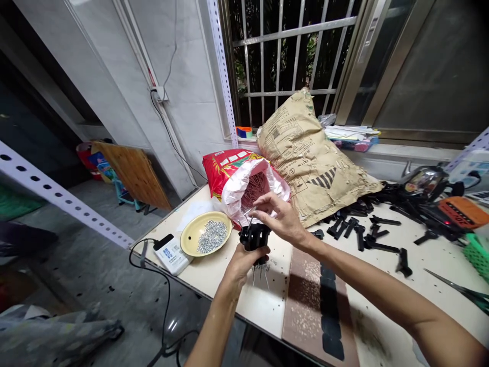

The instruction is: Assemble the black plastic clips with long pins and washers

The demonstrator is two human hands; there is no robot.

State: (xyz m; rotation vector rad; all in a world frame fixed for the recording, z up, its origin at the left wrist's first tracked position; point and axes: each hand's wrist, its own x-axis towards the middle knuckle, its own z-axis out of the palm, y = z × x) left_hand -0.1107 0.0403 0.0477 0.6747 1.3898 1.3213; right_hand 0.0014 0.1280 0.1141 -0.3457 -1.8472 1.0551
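Note:
My left hand (240, 265) is wrapped round a bundle of black plastic parts (254, 236), held upright over the table's front edge. Several thin metal pins (261, 278) stick out below the bundle. Just above it, my right hand (282, 218) pinches a thin metal pin (250, 218), its tip close to the top of the black parts. Behind my hands lies an open red sack (217, 165) with a white lining, full of thin reddish-brown rods (256, 189). To the left, a yellow dish (186, 248) holds many small silvery metal pieces (212, 235).
A large brown paper sack (305, 153) leans by the barred window. Loose black parts (359, 237) are scattered at right, near scissors (458, 289) and a green basket (477, 255). A white box (172, 257) sits at the left edge. Black flat pieces (331, 311) lie on a brown board (301, 306).

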